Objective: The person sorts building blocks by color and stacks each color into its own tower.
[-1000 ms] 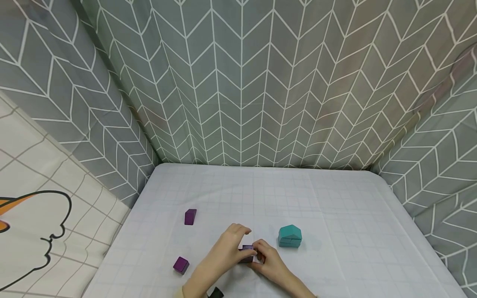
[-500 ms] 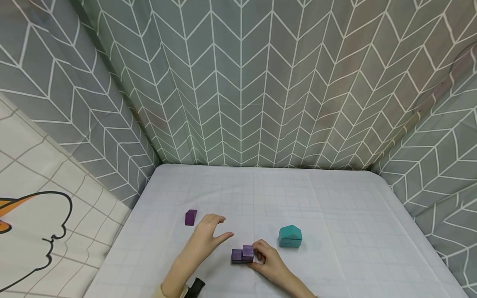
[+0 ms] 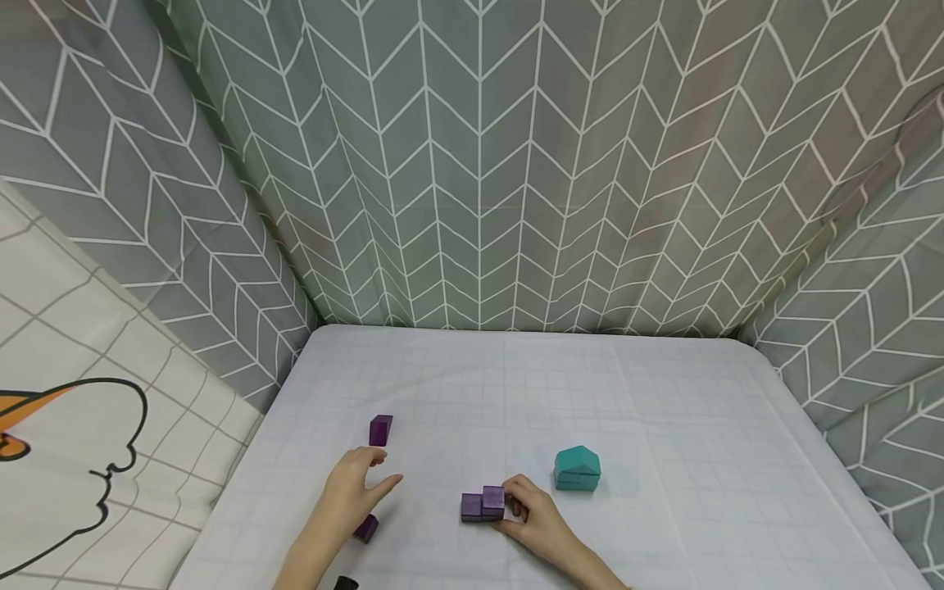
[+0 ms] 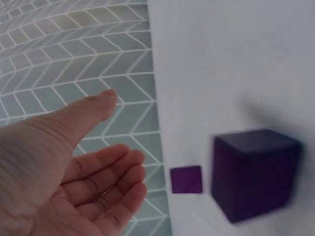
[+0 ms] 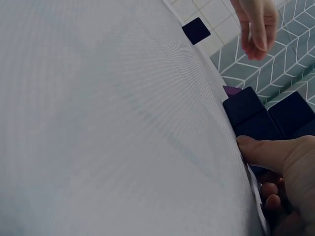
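In the head view my right hand (image 3: 538, 524) pinches the right end of a small cluster of purple blocks (image 3: 483, 505) on the table. One block there stands higher than its left neighbour. The right wrist view shows the thumb (image 5: 268, 153) pressed against these blocks, which look nearly black. My left hand (image 3: 348, 490) is at the left, fingers relaxed, thumb spread, nothing between them. A purple cube (image 3: 366, 528) lies beside its wrist, partly covered by it. Just beyond its fingertips is a purple block with a slanted side (image 3: 379, 430). The left wrist view shows the nearer cube (image 4: 256, 177) large.
A teal house-shaped stack of blocks (image 3: 578, 469) stands right of my right hand. A white cloth covers the table (image 3: 664, 426), with patterned grey curtains (image 3: 501, 164) behind and at the sides. A dark object (image 3: 345, 583) shows at my left wrist.
My left hand has let go of the purple blocks in the middle and moved left, towards the loose purple blocks. My right hand has stayed at the cluster.
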### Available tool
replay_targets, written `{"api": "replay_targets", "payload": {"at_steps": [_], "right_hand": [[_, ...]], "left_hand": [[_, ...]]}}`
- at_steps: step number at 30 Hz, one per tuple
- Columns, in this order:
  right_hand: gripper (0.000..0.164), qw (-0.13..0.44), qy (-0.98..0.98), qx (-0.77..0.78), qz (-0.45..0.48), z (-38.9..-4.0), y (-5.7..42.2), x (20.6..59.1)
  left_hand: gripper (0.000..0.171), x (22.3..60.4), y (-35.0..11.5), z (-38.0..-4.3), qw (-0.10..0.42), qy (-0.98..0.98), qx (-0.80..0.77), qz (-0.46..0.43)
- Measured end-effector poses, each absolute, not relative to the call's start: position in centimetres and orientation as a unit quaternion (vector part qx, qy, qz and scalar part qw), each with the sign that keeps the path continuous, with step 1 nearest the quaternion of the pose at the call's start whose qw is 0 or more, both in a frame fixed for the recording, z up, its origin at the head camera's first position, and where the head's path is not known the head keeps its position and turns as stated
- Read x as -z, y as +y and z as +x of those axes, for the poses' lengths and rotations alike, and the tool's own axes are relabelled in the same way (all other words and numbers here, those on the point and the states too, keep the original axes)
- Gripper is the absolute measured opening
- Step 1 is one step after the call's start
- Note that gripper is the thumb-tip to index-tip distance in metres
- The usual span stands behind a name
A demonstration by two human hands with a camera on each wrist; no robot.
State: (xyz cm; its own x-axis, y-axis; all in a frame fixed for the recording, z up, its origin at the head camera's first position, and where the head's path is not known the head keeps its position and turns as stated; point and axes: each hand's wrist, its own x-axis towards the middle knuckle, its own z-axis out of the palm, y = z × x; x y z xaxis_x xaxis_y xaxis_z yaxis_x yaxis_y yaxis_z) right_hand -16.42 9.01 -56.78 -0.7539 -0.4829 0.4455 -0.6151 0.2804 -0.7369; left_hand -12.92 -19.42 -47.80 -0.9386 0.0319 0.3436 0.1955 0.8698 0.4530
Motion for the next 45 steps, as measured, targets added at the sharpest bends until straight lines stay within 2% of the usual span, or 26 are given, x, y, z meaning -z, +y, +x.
{"api": "replay_targets", "payload": {"at_steps": [7, 16, 26, 35, 45], "right_hand": [[0.036, 0.064, -0.796, -0.492, 0.346, -16.4, 8.9, 56.9], [0.036, 0.069, -0.794, -0.492, 0.350, -16.4, 9.0, 56.8], [0.037, 0.058, -0.800, -0.490, 0.341, -16.4, 9.0, 56.7], [0.035, 0.059, -0.796, -0.493, 0.347, -16.4, 9.0, 56.7], [0.035, 0.062, -0.796, -0.496, 0.341, -16.0, 8.6, 55.7]], "left_hand": [[0.033, 49.2, -20.9, -10.5, 0.084, -0.964, 0.253, 0.003], [0.035, 50.4, -22.0, -8.9, 0.047, -0.962, 0.265, 0.043], [0.038, 51.3, -21.5, -8.1, 0.046, -0.966, 0.250, 0.043], [0.034, 52.5, -21.1, -7.8, 0.083, -0.964, 0.249, 0.032], [0.035, 52.5, -21.1, -7.8, 0.083, -0.965, 0.246, 0.033]]}}
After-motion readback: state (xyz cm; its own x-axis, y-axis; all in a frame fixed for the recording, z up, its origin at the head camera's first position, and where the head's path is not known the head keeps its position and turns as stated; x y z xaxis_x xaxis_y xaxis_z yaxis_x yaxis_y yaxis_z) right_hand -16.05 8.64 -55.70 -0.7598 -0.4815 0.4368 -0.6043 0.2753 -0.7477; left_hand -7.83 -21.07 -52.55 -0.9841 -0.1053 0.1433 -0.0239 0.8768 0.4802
